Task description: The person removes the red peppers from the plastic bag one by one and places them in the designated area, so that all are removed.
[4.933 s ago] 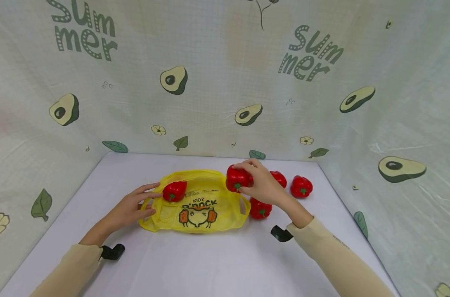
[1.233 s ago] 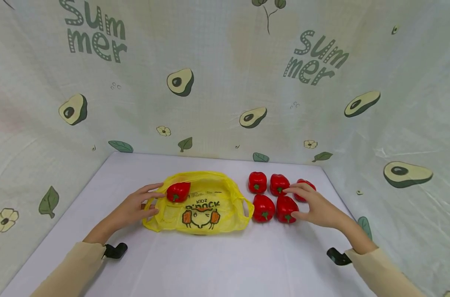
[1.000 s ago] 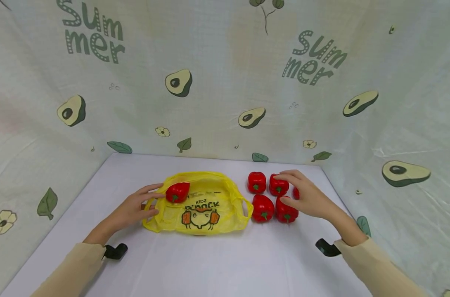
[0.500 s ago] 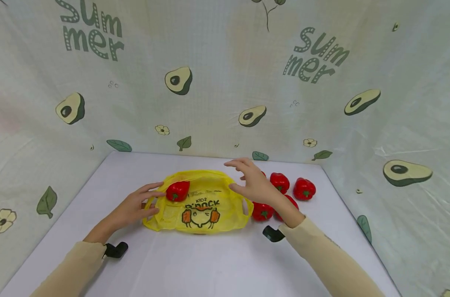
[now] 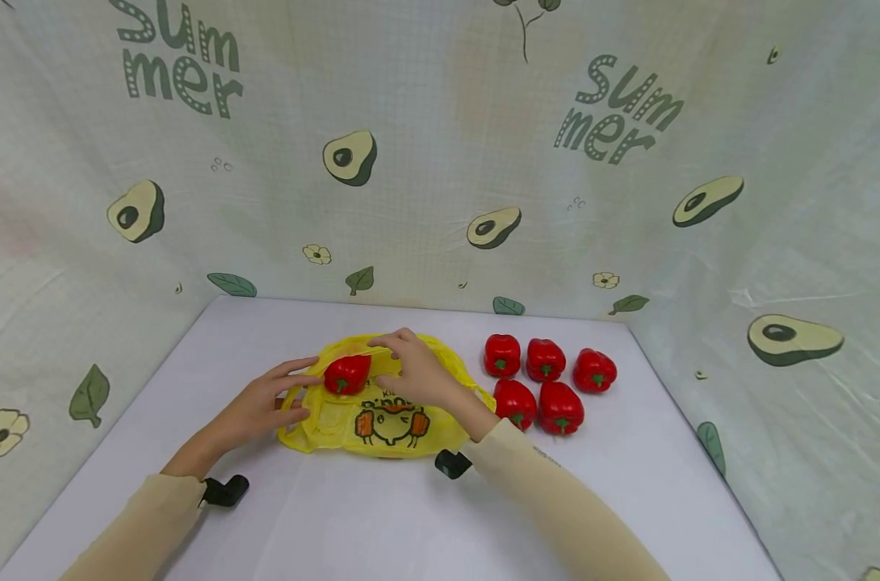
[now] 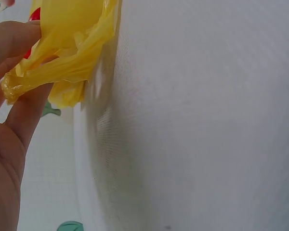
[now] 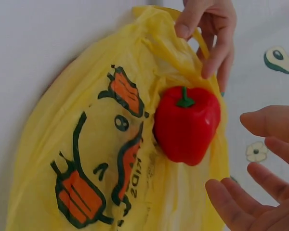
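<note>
A yellow plastic bag (image 5: 324, 432) with a printed cartoon face lies on the table, its mouth spread. Just inside its left end sits a red bell pepper (image 5: 347, 376) with a green stem. My left hand (image 5: 254, 413) is at the bag's left handle, fingers spread and touching the plastic; the left wrist view has the handle strap (image 6: 53, 77) running across the thumb. Over the bag's opening hovers my right hand (image 5: 421, 373), palm facing the pepper, fingers apart and holding nothing. In the right wrist view a gap shows between its fingertips and the pepper.
To the right of the bag stand several more red bell peppers (image 5: 559, 408) in two rows, the nearest right at the bag's right handle. A patterned cloth (image 5: 418, 145) hangs behind and at both sides of the white table (image 5: 353, 516).
A pepper my right hand held earlier now stands with the others at right. That hand then left the peppers, moving left over the bag. The left hand has stayed at the handle.
</note>
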`<state>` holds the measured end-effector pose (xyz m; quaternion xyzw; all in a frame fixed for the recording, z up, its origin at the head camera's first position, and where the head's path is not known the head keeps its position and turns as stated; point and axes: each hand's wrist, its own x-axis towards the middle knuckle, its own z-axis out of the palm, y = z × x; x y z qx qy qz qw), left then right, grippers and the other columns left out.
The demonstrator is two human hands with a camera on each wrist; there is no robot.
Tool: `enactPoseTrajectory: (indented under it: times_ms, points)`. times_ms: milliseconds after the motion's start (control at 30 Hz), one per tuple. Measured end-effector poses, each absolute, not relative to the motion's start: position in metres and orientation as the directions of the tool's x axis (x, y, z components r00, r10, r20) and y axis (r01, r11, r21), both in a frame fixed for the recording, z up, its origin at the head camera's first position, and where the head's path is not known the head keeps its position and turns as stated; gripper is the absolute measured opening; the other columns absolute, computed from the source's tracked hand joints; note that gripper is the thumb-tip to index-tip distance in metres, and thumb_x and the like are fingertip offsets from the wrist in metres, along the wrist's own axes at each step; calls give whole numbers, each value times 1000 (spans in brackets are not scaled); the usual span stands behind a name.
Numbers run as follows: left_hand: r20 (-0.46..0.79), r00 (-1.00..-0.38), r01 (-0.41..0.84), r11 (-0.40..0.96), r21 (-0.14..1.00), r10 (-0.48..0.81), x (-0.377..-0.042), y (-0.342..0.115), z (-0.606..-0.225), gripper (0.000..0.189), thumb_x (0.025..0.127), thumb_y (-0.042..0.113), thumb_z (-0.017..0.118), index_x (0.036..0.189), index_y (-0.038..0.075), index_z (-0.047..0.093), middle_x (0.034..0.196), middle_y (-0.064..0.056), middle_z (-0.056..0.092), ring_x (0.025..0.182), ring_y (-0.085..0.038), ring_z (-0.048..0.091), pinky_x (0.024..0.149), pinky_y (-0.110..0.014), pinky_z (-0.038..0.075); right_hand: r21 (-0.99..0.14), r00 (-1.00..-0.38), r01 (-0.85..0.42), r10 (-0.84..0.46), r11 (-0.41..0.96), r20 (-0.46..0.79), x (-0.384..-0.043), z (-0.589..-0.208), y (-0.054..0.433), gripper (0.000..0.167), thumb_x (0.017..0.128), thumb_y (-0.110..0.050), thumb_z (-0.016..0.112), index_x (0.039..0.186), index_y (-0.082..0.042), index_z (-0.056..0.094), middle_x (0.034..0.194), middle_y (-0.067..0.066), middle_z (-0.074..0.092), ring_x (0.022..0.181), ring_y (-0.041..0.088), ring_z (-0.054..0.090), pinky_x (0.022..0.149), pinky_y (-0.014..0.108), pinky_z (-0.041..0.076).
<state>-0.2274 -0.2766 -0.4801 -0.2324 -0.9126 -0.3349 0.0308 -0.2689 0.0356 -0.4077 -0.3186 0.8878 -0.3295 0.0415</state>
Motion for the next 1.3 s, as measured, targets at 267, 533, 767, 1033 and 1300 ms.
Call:
enactPoseTrajectory:
  times_ms: [267,533,767,1033,1300]
  points:
    - [221,-886,454,666,592,408,-227,-278,-480,52,91,12,85,141,13,69,166,-9,43,142,-40,49,93,-29,58,-564,-795,-544,-597,622,108,-274,-429,4,58,98,-19,78,152,-17,58,142,11,56,121,27,61,102,31,54]
    - [229,-879,464,640,612,418,-229,-279,-482,53,90,12,86,140,12,69,165,-10,43,130,-33,52,77,-23,54,-527,-816,-530,-567,664,107,-279,-441,-14,56,98,-22,78,150,-20,60,140,9,56,118,20,61,100,27,55]
    - [229,-882,457,634,624,411,-228,-280,-483,53,89,11,87,139,11,69,165,-11,44,133,-36,51,76,-21,54,-518,-827,-519,-552,680,105,-284,-451,-22,60,96,-25,81,151,-23,58,142,8,54,127,25,57,103,35,56]
    - [197,-897,423,643,639,395,-231,-280,-484,55,89,11,87,141,12,68,166,-12,42,142,-42,48,89,-29,61,-547,-822,-531,-550,647,147,-283,-460,-25,65,97,-20,80,155,-22,50,150,7,51,133,24,57,109,35,53]
    - [160,-911,388,660,643,380,-234,-282,-485,59,90,9,86,145,11,64,167,-13,40,145,-44,46,95,-46,61,-608,-826,-511,-543,608,152,-282,-466,-23,59,99,-17,78,151,-23,50,149,5,49,131,22,58,109,32,53]
